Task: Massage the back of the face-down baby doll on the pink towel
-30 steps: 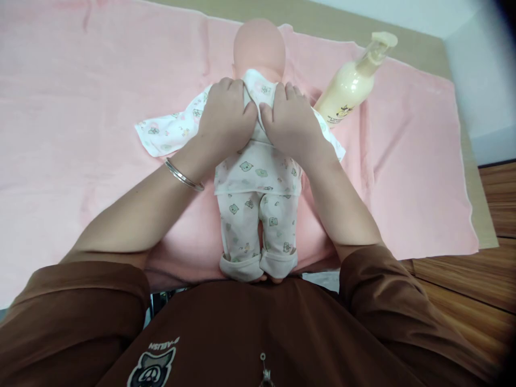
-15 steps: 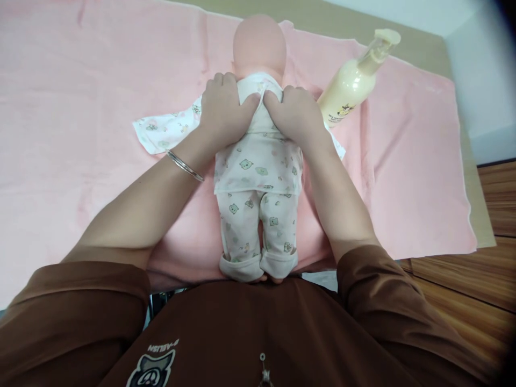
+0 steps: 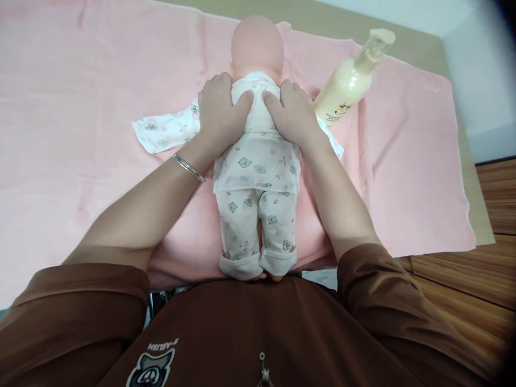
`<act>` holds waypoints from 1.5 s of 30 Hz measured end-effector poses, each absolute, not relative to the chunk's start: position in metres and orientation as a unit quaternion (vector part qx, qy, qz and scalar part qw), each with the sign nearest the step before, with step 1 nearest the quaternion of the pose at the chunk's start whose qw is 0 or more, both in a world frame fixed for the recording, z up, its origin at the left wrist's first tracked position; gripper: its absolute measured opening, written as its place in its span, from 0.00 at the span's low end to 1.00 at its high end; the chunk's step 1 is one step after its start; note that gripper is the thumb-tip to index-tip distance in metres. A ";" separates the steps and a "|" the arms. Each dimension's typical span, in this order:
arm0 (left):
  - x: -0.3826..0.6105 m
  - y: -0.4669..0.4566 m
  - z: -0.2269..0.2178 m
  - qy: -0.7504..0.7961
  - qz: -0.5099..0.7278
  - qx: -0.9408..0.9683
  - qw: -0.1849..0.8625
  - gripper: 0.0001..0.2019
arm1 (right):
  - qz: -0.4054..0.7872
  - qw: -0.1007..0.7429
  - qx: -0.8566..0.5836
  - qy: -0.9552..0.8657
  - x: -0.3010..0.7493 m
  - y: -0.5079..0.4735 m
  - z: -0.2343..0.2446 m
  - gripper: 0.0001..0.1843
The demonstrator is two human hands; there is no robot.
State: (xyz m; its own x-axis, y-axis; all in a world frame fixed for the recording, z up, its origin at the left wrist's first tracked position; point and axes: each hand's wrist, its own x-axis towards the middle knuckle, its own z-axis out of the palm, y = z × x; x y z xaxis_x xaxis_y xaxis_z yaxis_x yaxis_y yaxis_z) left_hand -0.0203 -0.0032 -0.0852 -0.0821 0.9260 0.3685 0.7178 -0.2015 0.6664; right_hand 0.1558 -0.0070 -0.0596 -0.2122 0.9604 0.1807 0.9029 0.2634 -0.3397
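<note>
A baby doll (image 3: 257, 177) in a white printed shirt and trousers lies on its back on a pink towel (image 3: 80, 107), bald head away from me, feet at my body. My left hand (image 3: 220, 110) lies on the doll's shoulder on the left side, thumb pressed onto the chest cloth. My right hand (image 3: 291, 113) rests on the opposite shoulder in the same way, thumb pointing inward. Both hands have fingers curved over the shoulders, flat against the shirt. A silver bangle (image 3: 188, 167) circles my left wrist.
A cream pump bottle (image 3: 350, 80) lies tilted on the towel just right of my right hand. One empty shirt sleeve (image 3: 163, 131) spreads out to the left. The table's right edge (image 3: 478, 183) drops to a wooden floor (image 3: 475, 290).
My hands let go of the pinched shirt collar and moved apart onto the doll's shoulders. The thumbs now lie flat on the chest cloth.
</note>
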 end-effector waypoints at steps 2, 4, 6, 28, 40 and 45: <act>-0.020 -0.005 -0.087 0.606 0.425 0.658 0.135 0.10 | 0.079 0.178 -0.604 -0.773 0.155 -0.008 -0.059 0.27; -0.020 -0.006 -0.089 0.582 0.459 0.656 0.141 0.06 | 0.071 0.177 -0.615 -0.765 0.154 -0.010 -0.058 0.23; -0.021 -0.005 -0.093 0.558 0.488 0.656 0.140 0.04 | 0.052 0.185 -0.625 -0.757 0.151 -0.014 -0.055 0.18; -0.025 -0.004 -0.102 0.529 0.500 0.678 0.099 0.09 | -0.052 0.240 -0.638 -0.730 0.113 -0.053 -0.037 0.35; -0.024 -0.003 -0.104 0.521 0.509 0.680 0.087 0.10 | -0.038 0.208 -0.606 -0.767 0.115 -0.061 -0.032 0.28; -0.024 -0.007 -0.101 0.524 0.513 0.672 0.104 0.10 | -0.004 0.214 -0.599 -0.771 0.122 -0.054 -0.038 0.26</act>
State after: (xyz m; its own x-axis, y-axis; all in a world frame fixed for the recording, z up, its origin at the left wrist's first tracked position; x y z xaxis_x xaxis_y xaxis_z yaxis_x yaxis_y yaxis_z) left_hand -0.0244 -0.0072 -0.1012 -0.0741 0.8105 0.5810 0.5977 -0.4303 0.6765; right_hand 0.1221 -0.0544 -0.0376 -0.1894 0.9226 0.3360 0.9264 0.2814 -0.2504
